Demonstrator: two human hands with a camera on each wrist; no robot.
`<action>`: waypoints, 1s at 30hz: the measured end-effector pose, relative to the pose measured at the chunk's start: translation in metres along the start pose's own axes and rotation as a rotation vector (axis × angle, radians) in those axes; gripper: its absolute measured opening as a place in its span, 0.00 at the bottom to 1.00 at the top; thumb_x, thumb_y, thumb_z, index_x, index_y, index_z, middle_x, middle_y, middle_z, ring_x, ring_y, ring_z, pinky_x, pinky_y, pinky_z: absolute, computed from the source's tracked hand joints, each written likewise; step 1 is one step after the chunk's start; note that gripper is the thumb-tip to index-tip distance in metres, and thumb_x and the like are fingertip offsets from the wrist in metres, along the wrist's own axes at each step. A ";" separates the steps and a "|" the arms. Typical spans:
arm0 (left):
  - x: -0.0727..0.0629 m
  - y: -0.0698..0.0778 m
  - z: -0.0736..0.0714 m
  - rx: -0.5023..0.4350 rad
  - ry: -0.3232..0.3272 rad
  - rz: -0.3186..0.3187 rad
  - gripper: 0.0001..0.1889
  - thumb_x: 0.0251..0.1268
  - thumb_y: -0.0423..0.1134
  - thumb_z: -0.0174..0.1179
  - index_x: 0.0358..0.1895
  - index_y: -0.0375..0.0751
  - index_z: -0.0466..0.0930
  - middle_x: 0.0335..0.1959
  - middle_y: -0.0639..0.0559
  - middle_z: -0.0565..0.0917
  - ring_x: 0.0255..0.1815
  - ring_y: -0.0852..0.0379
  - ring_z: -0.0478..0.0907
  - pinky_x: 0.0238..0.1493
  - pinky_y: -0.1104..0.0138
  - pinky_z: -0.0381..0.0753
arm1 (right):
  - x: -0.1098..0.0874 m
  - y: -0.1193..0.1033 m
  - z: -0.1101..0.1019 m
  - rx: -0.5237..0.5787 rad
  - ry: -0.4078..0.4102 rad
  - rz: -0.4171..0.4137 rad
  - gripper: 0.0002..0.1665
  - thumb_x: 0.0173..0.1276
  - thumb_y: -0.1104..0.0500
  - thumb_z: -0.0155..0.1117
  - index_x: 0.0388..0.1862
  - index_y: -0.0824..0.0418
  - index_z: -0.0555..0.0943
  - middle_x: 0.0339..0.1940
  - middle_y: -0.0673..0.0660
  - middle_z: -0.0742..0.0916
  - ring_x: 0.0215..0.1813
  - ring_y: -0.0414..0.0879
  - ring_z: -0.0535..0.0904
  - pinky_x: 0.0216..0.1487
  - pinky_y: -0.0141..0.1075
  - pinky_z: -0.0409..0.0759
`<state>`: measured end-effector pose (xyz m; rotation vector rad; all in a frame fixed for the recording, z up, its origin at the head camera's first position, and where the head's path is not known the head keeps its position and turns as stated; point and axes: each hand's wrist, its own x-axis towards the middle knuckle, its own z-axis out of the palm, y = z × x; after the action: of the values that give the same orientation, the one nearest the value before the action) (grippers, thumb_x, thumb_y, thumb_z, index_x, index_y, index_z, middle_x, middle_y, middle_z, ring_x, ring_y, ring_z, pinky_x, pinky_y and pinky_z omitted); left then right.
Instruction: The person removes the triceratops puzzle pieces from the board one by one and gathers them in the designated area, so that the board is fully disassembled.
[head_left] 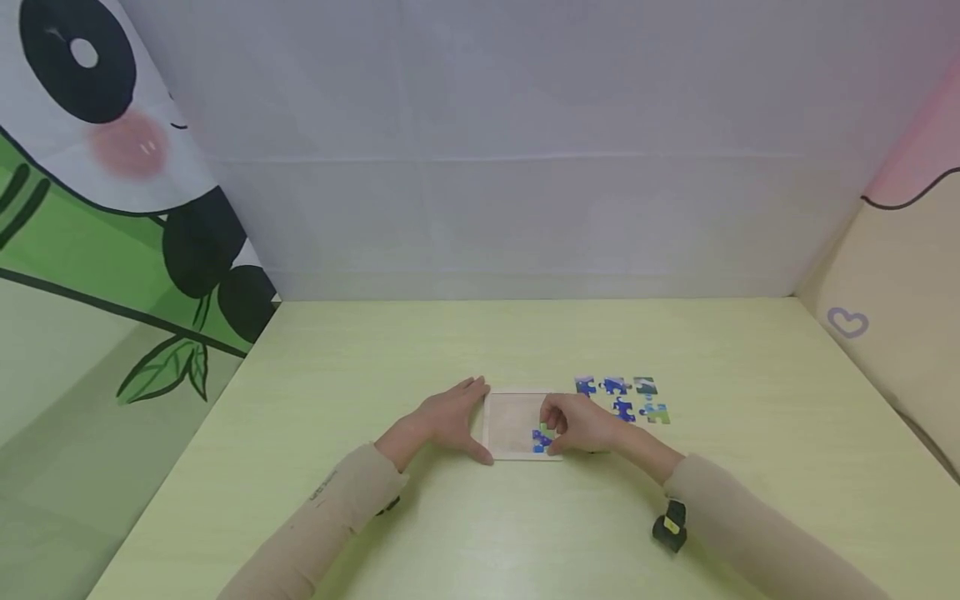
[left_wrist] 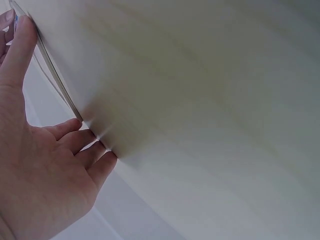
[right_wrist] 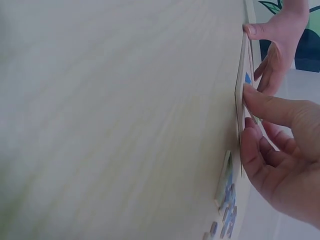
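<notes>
A shallow, light wooden puzzle tray (head_left: 510,421) lies flat on the table. My left hand (head_left: 448,421) spans the tray's left edge in the head view, thumb near the lower corner and the other fingers near the upper one. In the left wrist view, that hand's fingertips (left_wrist: 111,156) rest on the tabletop. Over the tray's right side, my right hand (head_left: 583,423) pinches a small puzzle piece, mostly hidden by the fingers, with some green showing. Just beneath it, a blue-purple jigsaw section (head_left: 538,443) sits in the tray's lower right area, partly covered.
Several loose jigsaw pieces (head_left: 623,408) lie to the right of the tray, some behind the right forearm. The pale wooden table (head_left: 420,350) meets a white cloth backdrop (head_left: 525,217) at its far edge. A black wrist device (head_left: 670,527) hangs under the right sleeve.
</notes>
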<state>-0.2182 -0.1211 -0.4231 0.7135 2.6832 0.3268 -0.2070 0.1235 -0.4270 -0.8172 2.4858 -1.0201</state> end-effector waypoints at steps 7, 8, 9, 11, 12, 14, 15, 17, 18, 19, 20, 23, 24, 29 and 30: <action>-0.001 0.001 -0.001 -0.001 0.004 -0.002 0.58 0.34 0.64 0.69 0.69 0.38 0.52 0.72 0.46 0.51 0.72 0.48 0.45 0.66 0.52 0.58 | -0.003 0.002 0.001 0.031 0.027 -0.047 0.17 0.47 0.69 0.71 0.34 0.62 0.73 0.27 0.51 0.77 0.30 0.41 0.72 0.31 0.28 0.74; -0.001 0.001 -0.001 0.001 0.003 -0.003 0.58 0.33 0.64 0.69 0.69 0.38 0.52 0.72 0.46 0.51 0.72 0.49 0.45 0.66 0.53 0.58 | -0.003 0.002 0.001 0.042 0.028 -0.049 0.16 0.48 0.69 0.70 0.33 0.62 0.73 0.27 0.51 0.77 0.30 0.41 0.72 0.31 0.28 0.74; -0.001 0.001 -0.001 0.001 0.002 -0.004 0.58 0.33 0.64 0.69 0.69 0.38 0.52 0.72 0.46 0.51 0.72 0.49 0.45 0.66 0.53 0.58 | -0.003 0.002 0.001 0.051 0.029 -0.049 0.15 0.50 0.70 0.69 0.33 0.62 0.73 0.27 0.51 0.77 0.30 0.41 0.72 0.31 0.29 0.74; -0.001 0.001 0.000 0.000 0.002 -0.003 0.58 0.33 0.63 0.69 0.69 0.38 0.52 0.72 0.46 0.51 0.72 0.49 0.45 0.66 0.53 0.58 | -0.003 0.002 0.001 0.068 0.027 -0.049 0.12 0.52 0.70 0.67 0.33 0.61 0.73 0.26 0.51 0.77 0.30 0.42 0.71 0.30 0.29 0.74; -0.001 0.001 0.000 -0.001 0.003 -0.002 0.58 0.33 0.64 0.69 0.69 0.38 0.52 0.72 0.46 0.51 0.72 0.49 0.45 0.66 0.53 0.58 | -0.003 0.002 0.001 0.081 0.025 -0.040 0.11 0.54 0.70 0.66 0.33 0.61 0.74 0.26 0.50 0.77 0.30 0.42 0.71 0.30 0.29 0.73; -0.001 0.000 0.000 -0.002 0.005 0.000 0.58 0.33 0.64 0.69 0.69 0.39 0.52 0.72 0.46 0.51 0.72 0.49 0.46 0.66 0.53 0.58 | -0.003 0.002 0.001 0.096 0.023 -0.032 0.10 0.55 0.70 0.65 0.33 0.61 0.74 0.25 0.50 0.77 0.30 0.43 0.71 0.30 0.29 0.73; -0.001 0.001 0.000 -0.005 0.006 0.000 0.58 0.33 0.63 0.70 0.69 0.39 0.52 0.72 0.46 0.52 0.72 0.49 0.46 0.66 0.53 0.58 | -0.003 0.002 0.001 0.101 0.022 -0.027 0.10 0.55 0.70 0.65 0.33 0.61 0.74 0.25 0.50 0.77 0.30 0.43 0.71 0.29 0.29 0.73; -0.001 0.001 -0.001 -0.007 0.006 -0.001 0.58 0.33 0.63 0.70 0.69 0.39 0.52 0.72 0.46 0.52 0.72 0.49 0.46 0.66 0.53 0.58 | -0.003 0.003 0.001 0.107 0.025 -0.023 0.10 0.55 0.69 0.65 0.33 0.61 0.74 0.25 0.50 0.77 0.30 0.43 0.71 0.30 0.30 0.73; -0.002 0.002 -0.001 -0.008 0.005 -0.002 0.58 0.33 0.63 0.70 0.69 0.39 0.52 0.72 0.46 0.52 0.72 0.49 0.46 0.66 0.53 0.58 | -0.003 0.003 0.001 0.113 0.027 -0.019 0.10 0.56 0.69 0.65 0.33 0.61 0.74 0.26 0.51 0.77 0.30 0.43 0.71 0.30 0.30 0.74; -0.002 0.002 -0.001 -0.008 0.005 -0.003 0.58 0.33 0.63 0.70 0.69 0.39 0.52 0.71 0.46 0.52 0.72 0.49 0.46 0.66 0.53 0.58 | -0.004 0.003 0.000 0.114 0.030 -0.018 0.10 0.56 0.69 0.65 0.33 0.61 0.74 0.26 0.51 0.78 0.30 0.43 0.72 0.30 0.30 0.74; -0.002 0.002 -0.002 -0.008 0.005 -0.005 0.58 0.33 0.63 0.70 0.69 0.39 0.52 0.71 0.46 0.52 0.72 0.49 0.46 0.66 0.53 0.58 | -0.005 0.003 -0.001 0.118 0.033 -0.018 0.10 0.56 0.69 0.65 0.33 0.61 0.74 0.26 0.51 0.78 0.30 0.44 0.72 0.30 0.30 0.74; -0.003 0.002 -0.002 -0.009 0.006 -0.003 0.58 0.33 0.63 0.70 0.69 0.39 0.52 0.72 0.46 0.52 0.72 0.49 0.46 0.66 0.53 0.58 | -0.008 0.003 -0.005 0.131 0.047 -0.032 0.09 0.57 0.68 0.64 0.34 0.61 0.74 0.27 0.51 0.78 0.31 0.44 0.73 0.30 0.31 0.76; -0.003 0.002 -0.002 -0.011 0.006 0.000 0.58 0.34 0.63 0.70 0.69 0.39 0.52 0.72 0.46 0.52 0.72 0.49 0.46 0.66 0.53 0.58 | -0.010 0.003 -0.006 0.136 0.050 -0.037 0.08 0.57 0.68 0.64 0.34 0.61 0.74 0.27 0.51 0.78 0.31 0.44 0.73 0.30 0.31 0.76; -0.004 0.001 -0.003 -0.020 0.001 0.012 0.58 0.34 0.63 0.69 0.69 0.39 0.52 0.72 0.46 0.51 0.72 0.49 0.45 0.65 0.52 0.58 | -0.018 0.012 -0.017 0.131 0.047 -0.089 0.08 0.58 0.68 0.64 0.34 0.61 0.74 0.27 0.51 0.78 0.30 0.42 0.74 0.28 0.32 0.78; -0.004 0.001 -0.004 -0.019 0.000 0.014 0.58 0.34 0.63 0.69 0.69 0.38 0.51 0.72 0.46 0.51 0.72 0.48 0.45 0.66 0.53 0.58 | -0.020 0.014 -0.020 0.126 0.044 -0.098 0.08 0.57 0.68 0.64 0.34 0.61 0.74 0.27 0.51 0.78 0.29 0.41 0.74 0.28 0.32 0.78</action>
<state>-0.2159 -0.1225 -0.4184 0.7266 2.6728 0.3557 -0.2063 0.1545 -0.4215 -0.8932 2.4096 -1.2266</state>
